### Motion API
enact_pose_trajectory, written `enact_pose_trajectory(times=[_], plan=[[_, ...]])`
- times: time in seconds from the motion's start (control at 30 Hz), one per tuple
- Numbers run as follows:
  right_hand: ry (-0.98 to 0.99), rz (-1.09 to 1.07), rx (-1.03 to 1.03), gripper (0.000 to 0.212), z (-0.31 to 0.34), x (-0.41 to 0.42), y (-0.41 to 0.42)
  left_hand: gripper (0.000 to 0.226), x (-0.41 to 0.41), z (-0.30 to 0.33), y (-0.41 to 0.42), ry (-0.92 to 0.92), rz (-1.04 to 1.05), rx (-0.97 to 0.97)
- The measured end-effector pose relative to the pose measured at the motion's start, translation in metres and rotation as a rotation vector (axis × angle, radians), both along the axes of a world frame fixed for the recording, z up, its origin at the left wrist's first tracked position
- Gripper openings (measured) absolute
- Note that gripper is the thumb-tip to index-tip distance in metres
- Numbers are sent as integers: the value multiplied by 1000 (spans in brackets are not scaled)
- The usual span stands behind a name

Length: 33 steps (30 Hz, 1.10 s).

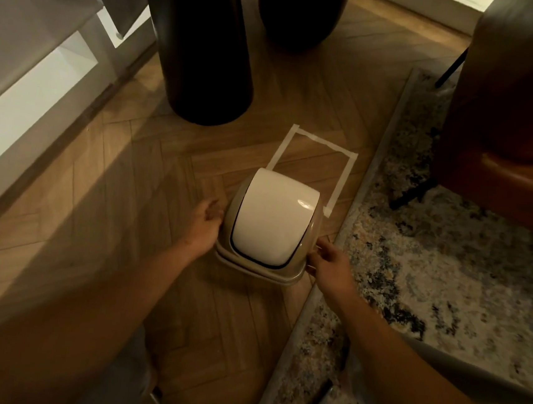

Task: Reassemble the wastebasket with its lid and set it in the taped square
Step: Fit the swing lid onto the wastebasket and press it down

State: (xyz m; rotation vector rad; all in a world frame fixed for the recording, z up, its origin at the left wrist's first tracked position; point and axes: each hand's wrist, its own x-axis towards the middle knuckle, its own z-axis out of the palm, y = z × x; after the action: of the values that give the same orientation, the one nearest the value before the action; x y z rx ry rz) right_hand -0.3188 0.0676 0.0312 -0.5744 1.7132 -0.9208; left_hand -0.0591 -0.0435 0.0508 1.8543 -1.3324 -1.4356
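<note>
A small beige wastebasket (287, 274) stands on the wooden floor with its lid on. The lid has a white curved swing flap (273, 217). It sits just in front of the white taped square (314, 161) and covers the square's near edge. My left hand (206, 225) presses against the basket's left side. My right hand (327, 263) grips the rim at its right side. The basket's body below the rim is hidden under the lid.
A tall black cylinder (205, 49) stands just beyond the square on the left, and a dark round vessel (301, 13) is behind it. A patterned rug (447, 268) borders the square on the right, with a brown leather chair (513, 95) on it. White furniture (27, 65) is at the left.
</note>
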Motion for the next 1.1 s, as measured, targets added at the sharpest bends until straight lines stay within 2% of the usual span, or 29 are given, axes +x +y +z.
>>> enact_pose_trajectory(times=[0.13,0.2,0.33,0.67,0.77,0.87,0.93,1.03,1.1], plan=[[26,-3,14,37,-2,-1,-2,33,15,-4,-3,56,1,201],[16,12,21,38,-2,-1,-4,34,18,-7,-1,88,15,238],[17,50,43,45,-1,-5,-5,39,20,-6,1,158,24,270],[38,59,74,48,2,-1,-10,45,22,-4,-2,119,-25,258],[38,69,86,48,6,-3,-13,38,23,0,-7,154,-2,251],[5,-56,83,45,14,-5,-21,28,16,6,-15,175,78,239],[-12,-138,60,42,19,-6,-30,30,9,8,-21,141,83,229],[-12,-136,31,29,25,-6,-50,30,7,4,-24,-30,26,171],[-43,-135,49,20,28,-7,-62,32,6,0,-23,-51,13,174]])
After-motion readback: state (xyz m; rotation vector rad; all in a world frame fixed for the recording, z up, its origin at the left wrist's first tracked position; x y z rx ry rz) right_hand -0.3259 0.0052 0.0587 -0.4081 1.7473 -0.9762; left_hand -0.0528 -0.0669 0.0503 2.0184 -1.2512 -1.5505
